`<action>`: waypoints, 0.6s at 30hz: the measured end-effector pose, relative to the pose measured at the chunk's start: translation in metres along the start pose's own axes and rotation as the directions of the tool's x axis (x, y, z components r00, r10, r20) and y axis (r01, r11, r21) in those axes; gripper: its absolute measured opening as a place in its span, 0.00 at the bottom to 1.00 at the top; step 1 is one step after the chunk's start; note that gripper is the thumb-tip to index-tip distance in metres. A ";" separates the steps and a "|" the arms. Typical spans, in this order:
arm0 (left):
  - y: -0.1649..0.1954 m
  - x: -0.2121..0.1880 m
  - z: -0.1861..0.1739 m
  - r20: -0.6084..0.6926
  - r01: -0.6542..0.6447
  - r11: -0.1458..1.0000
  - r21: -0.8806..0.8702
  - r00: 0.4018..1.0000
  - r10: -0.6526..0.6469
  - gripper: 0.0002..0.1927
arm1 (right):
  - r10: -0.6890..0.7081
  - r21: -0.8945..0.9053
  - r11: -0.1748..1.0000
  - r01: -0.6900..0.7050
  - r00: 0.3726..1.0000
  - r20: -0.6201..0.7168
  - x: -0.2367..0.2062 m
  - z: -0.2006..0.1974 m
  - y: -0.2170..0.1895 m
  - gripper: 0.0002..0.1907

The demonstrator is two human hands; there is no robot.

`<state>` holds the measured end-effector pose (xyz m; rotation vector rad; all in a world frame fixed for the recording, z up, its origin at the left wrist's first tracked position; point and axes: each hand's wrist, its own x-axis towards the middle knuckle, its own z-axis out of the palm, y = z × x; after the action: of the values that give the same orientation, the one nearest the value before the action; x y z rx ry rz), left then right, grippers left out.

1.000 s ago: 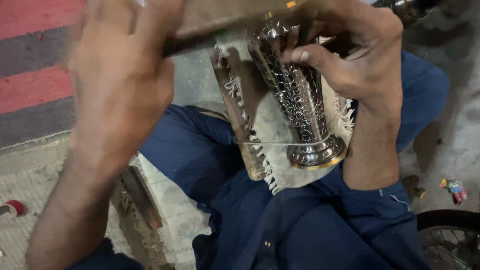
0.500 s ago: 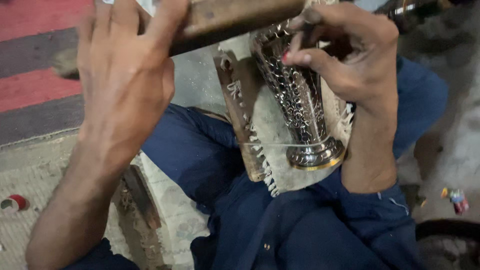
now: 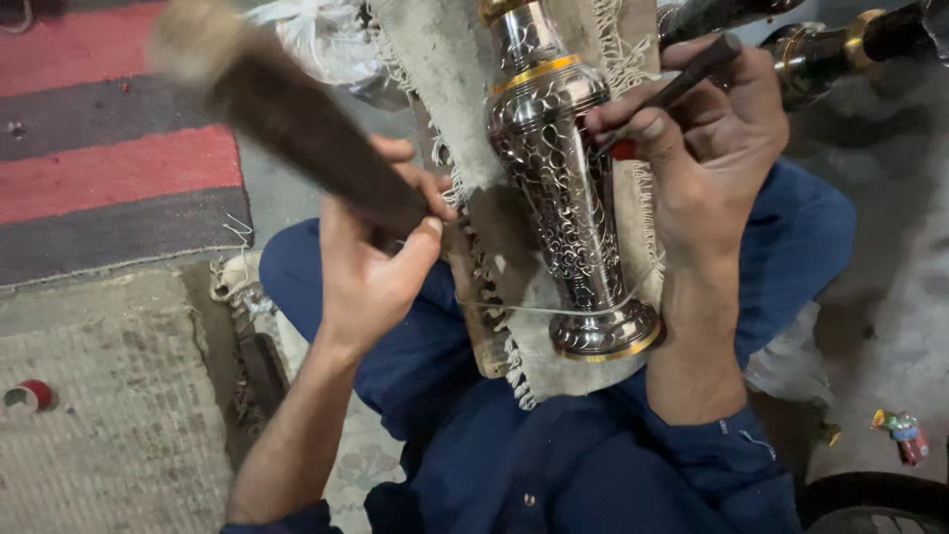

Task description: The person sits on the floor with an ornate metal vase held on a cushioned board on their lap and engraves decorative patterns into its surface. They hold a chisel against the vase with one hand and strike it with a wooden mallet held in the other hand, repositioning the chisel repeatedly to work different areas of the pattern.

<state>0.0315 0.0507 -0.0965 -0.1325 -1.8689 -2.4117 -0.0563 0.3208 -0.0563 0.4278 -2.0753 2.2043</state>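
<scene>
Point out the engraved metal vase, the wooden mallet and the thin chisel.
engraved metal vase [image 3: 559, 198]: head view, on its patterned body.
wooden mallet [image 3: 297, 119]: head view, on its dark shaft.
thin chisel [image 3: 692, 74]: head view, on its upper shank.

Your left hand [image 3: 371, 267] grips a dark wooden mallet [image 3: 287, 114], raised. Your right hand [image 3: 707, 148] pinches a thin chisel [image 3: 682, 84] against the engraved silver vase [image 3: 563, 188] on a fringed cloth [image 3: 445, 109].
</scene>
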 end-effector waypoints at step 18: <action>0.155 0.091 0.003 0.335 -0.285 0.332 0.899 0.936 -0.104 0.28 | -0.092 0.042 0.995 0.092 0.996 -0.009 -0.007 0.007 0.011 0.19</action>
<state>-0.0395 0.0139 0.0644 -0.5566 -2.9724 -0.8434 -0.0516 0.3143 -0.0684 0.5072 -1.9663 2.1977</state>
